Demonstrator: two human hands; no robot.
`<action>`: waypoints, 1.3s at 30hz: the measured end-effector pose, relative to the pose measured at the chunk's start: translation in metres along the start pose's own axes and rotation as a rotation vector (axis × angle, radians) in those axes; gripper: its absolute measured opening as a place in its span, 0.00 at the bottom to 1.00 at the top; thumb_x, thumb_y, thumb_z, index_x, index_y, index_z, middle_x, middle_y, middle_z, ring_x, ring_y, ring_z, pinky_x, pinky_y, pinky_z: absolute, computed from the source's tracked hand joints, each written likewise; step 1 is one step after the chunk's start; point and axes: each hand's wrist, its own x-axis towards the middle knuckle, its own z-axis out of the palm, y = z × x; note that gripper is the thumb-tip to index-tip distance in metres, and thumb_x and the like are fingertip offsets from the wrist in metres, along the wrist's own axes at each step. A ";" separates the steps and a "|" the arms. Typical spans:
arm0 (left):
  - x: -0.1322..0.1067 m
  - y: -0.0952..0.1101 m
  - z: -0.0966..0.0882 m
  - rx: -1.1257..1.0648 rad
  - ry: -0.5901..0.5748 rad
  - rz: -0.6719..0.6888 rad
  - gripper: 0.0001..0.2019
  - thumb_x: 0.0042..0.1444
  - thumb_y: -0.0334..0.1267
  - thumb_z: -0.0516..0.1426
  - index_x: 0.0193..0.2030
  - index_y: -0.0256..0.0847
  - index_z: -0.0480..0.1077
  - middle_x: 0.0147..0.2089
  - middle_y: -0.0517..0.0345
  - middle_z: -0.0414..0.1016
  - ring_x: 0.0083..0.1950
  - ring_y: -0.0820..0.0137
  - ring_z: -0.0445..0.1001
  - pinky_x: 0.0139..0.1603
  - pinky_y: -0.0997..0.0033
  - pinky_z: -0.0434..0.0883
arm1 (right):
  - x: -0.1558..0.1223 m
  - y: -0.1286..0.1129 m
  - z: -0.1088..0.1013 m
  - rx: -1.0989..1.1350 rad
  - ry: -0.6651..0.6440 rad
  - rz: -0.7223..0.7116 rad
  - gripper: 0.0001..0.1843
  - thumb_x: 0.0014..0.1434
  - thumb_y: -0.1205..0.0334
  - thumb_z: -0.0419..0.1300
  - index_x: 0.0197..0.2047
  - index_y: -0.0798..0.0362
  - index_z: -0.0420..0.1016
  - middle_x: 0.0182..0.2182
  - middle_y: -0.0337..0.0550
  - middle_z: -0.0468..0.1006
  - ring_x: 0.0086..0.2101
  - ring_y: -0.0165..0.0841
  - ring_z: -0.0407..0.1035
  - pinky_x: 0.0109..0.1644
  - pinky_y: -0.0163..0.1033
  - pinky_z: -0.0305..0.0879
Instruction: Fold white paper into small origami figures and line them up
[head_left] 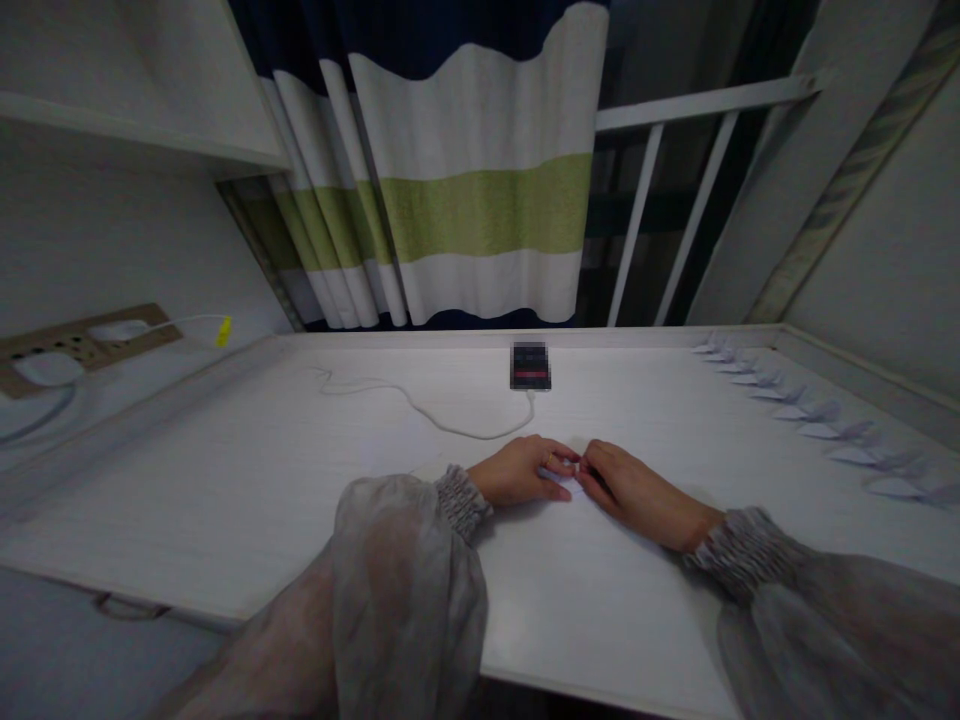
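A small piece of folded white paper (pixel 574 486) is between my two hands over the white tabletop, mostly covered by the fingers. My left hand (pixel 521 470), with a ring on one finger, holds the paper's left side between thumb and fingers. From the right, my right hand (pixel 626 490) pinches the same paper, its fingertips meeting those of the left. How the paper is folded under the fingers cannot be made out.
Several folded white paper figures (pixel 814 412) stand in a row along the right side of the desk (pixel 360 530). Behind my hands lies a phone (pixel 530 366) with a white cable (pixel 457 431). A socket strip (pixel 90 345) with plugs is on the left wall; a curtain (pixel 480 210) hangs behind.
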 end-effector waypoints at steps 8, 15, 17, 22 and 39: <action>0.002 -0.002 0.003 -0.039 0.036 -0.032 0.11 0.43 0.35 0.60 0.36 0.38 0.74 0.51 0.53 0.69 0.49 0.69 0.67 0.52 0.71 0.61 | -0.002 -0.002 0.003 -0.008 0.033 0.004 0.09 0.57 0.67 0.45 0.29 0.56 0.63 0.26 0.46 0.68 0.28 0.33 0.62 0.32 0.39 0.62; 0.002 -0.001 0.004 -0.057 0.048 -0.062 0.09 0.43 0.34 0.60 0.34 0.38 0.74 0.50 0.55 0.70 0.48 0.70 0.68 0.51 0.73 0.62 | -0.002 -0.001 0.006 -0.020 0.037 0.016 0.09 0.57 0.67 0.45 0.29 0.56 0.62 0.27 0.46 0.67 0.28 0.33 0.62 0.33 0.39 0.61; 0.002 -0.001 0.005 -0.045 0.055 -0.061 0.08 0.44 0.35 0.59 0.34 0.39 0.74 0.49 0.56 0.70 0.47 0.70 0.68 0.50 0.73 0.62 | -0.002 -0.001 0.006 -0.024 0.031 0.021 0.08 0.57 0.68 0.45 0.29 0.56 0.62 0.26 0.46 0.67 0.28 0.33 0.62 0.32 0.38 0.61; 0.002 -0.002 0.008 -0.048 0.101 -0.036 0.07 0.47 0.37 0.57 0.32 0.39 0.75 0.47 0.57 0.72 0.45 0.72 0.69 0.48 0.74 0.63 | -0.002 -0.001 0.005 -0.039 0.024 0.024 0.08 0.57 0.68 0.46 0.29 0.56 0.62 0.26 0.46 0.67 0.28 0.33 0.62 0.32 0.38 0.60; 0.003 -0.004 0.006 -0.007 0.061 -0.007 0.09 0.47 0.39 0.57 0.35 0.40 0.74 0.50 0.56 0.70 0.46 0.72 0.69 0.48 0.73 0.63 | -0.003 -0.004 0.005 -0.029 0.019 0.163 0.09 0.57 0.65 0.45 0.28 0.55 0.62 0.26 0.46 0.69 0.27 0.33 0.63 0.31 0.38 0.59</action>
